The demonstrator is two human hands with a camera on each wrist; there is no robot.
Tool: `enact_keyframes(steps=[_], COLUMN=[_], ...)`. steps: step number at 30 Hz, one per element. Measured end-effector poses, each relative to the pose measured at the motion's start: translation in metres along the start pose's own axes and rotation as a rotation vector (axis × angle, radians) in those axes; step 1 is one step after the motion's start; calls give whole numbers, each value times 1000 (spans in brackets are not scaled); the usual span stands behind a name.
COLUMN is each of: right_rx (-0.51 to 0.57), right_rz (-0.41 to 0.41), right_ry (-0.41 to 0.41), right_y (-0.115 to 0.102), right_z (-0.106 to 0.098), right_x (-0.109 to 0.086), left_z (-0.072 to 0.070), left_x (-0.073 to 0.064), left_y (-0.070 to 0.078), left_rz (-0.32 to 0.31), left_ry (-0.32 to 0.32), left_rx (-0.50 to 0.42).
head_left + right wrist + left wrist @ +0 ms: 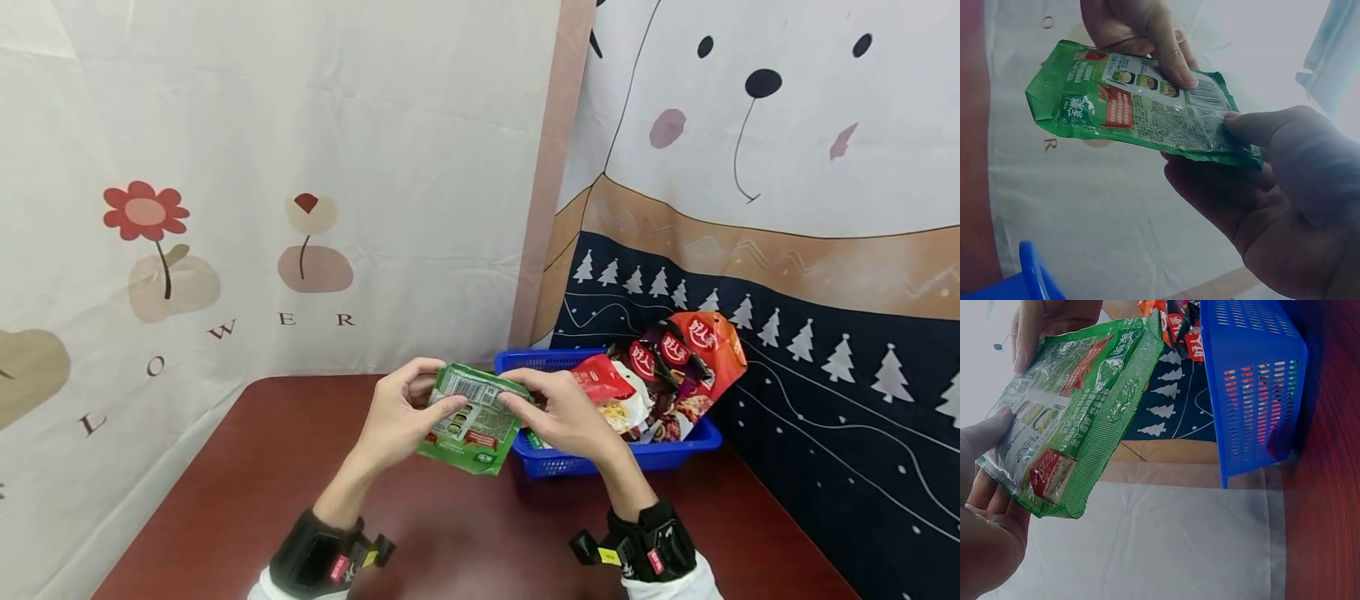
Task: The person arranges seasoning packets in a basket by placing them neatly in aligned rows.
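Note:
A green seasoning packet (480, 442) is held up over the table between both hands, its printed back with barcode and small food pictures facing up. My left hand (397, 417) pinches its left edge, thumb on top and fingers beneath. On the opposite edge my right hand (570, 414) grips it the same way. In the left wrist view the packet (1085, 412) shows its crimped end seal toward the basket. The right wrist view shows both thumbs pressing on the packet (1160, 119) near the barcode; its underside is hidden.
A blue plastic basket (630, 460) stands on the dark red table (300, 467) just behind and right of the right hand. Inside it are several food packets, among them a big orange-red pouch (712, 367) and a red packet (602, 379). Printed cloths (420, 167) hang behind.

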State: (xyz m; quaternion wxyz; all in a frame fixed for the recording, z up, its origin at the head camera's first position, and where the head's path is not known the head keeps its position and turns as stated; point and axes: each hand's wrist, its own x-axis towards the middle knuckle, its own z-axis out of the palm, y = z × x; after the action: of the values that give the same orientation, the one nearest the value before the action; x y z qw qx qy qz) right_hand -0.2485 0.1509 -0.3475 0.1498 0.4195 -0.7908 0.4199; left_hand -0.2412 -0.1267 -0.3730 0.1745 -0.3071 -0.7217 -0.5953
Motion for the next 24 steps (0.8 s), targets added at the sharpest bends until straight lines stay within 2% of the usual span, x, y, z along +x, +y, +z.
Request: enact_keyframes(steps=[7, 17, 24], right_rx=[40, 16, -33], right_rz=[21, 67, -8], right_ry=[-28, -62, 0], right_y=[2, 4, 9], right_z=[2, 5, 8], right_x=[0, 0, 0], left_z=[2, 6, 9], left_x=[0, -1, 0], left_y=[0, -3, -7], left_rz=[19, 69, 114], left_ry=[-13, -6, 0], left_rx=[-2, -14, 1])
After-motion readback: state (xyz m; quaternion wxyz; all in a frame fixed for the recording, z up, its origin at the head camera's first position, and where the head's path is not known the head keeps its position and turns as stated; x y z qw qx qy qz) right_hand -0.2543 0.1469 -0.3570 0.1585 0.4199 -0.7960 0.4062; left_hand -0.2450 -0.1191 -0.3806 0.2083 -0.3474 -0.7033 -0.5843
